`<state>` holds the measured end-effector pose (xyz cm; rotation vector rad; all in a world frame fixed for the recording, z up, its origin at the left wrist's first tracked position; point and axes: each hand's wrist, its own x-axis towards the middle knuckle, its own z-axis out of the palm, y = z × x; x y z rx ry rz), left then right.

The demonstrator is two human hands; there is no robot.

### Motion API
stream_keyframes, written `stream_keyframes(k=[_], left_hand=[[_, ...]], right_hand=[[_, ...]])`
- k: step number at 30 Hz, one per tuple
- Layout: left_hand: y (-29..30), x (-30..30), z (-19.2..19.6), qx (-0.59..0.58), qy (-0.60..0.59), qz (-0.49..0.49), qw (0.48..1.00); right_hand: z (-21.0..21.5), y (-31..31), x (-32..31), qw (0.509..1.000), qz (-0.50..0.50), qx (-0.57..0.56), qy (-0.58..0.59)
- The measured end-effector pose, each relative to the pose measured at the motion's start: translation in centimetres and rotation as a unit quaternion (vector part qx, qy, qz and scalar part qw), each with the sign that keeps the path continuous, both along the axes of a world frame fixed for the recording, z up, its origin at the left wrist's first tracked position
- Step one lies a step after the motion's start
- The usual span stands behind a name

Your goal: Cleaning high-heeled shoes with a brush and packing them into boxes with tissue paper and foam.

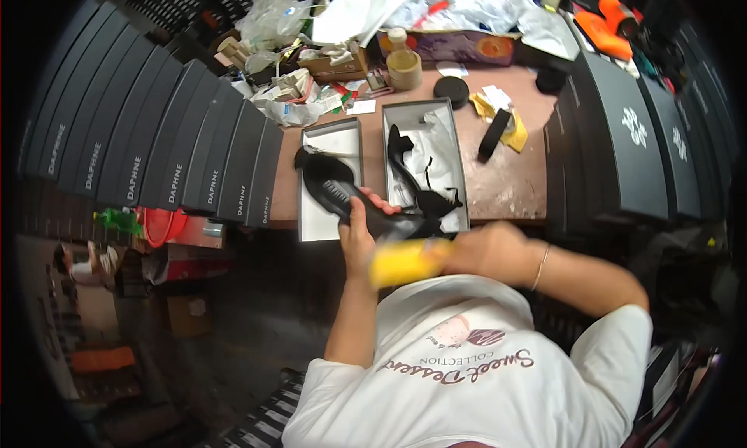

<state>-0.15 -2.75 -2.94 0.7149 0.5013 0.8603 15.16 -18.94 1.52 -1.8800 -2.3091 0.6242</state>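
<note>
My left hand (pixel 359 229) is closed around a black heeled shoe (pixel 328 176), held tilted above the table's front edge. Its dark insole faces up. In my right hand (pixel 486 253) is a yellow block-like piece (pixel 408 263), smeared by motion, perhaps a sponge or folded cloth. It is close to the shoe's near end; whether they touch I cannot tell. A second black strappy shoe (pixel 405 168) lies in an open shoebox (pixel 386 125) with white tissue paper (pixel 443 148). Beneath the held shoe is a shallow box part (pixel 317 218) with a white inside.
Stacked dark shoeboxes stand at left (pixel 156 121) and right (pixel 615 137). Toward the back are a tape roll (pixel 405 71), a black round lid (pixel 451 92), plastic bags (pixel 272 20) and crumpled paper (pixel 467 8). A black strip-like object (pixel 494 135) rests on yellow cloth (pixel 515 137).
</note>
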Motion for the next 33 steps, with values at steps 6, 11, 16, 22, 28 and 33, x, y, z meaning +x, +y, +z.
stream_keyframes(k=[6, 11, 16, 22, 28, 33], left_hand=[[1.0, -1.1, 1.4, 0.044, 0.128, 0.135, 0.982], [0.8, -1.6, 1.6, 0.104, 0.004, 0.124, 0.987], [1.1, -0.9, 2.2, 0.148, -0.008, 0.168, 0.975], [1.6, -0.7, 2.6, 0.225, 0.041, 0.299, 0.926], [4.1, 0.6, 4.4, 0.245, 0.018, 0.357, 0.901], [4.0, 0.0, 3.5, 0.232, 0.019, 0.325, 0.917]], right_hand=[[3.6, -0.1, 1.6, 0.961, -0.057, 0.268, -0.047], [2.2, 1.1, 5.1, 0.971, -0.157, 0.134, -0.117], [2.6, 1.6, 2.4, 0.981, -0.114, 0.138, -0.076], [-1.1, 4.8, 4.2, 0.887, -0.267, 0.337, 0.166], [-2.6, 0.0, -7.9, 0.933, -0.198, 0.137, 0.267], [-3.5, 1.3, -4.5, 0.889, -0.240, 0.222, 0.321]])
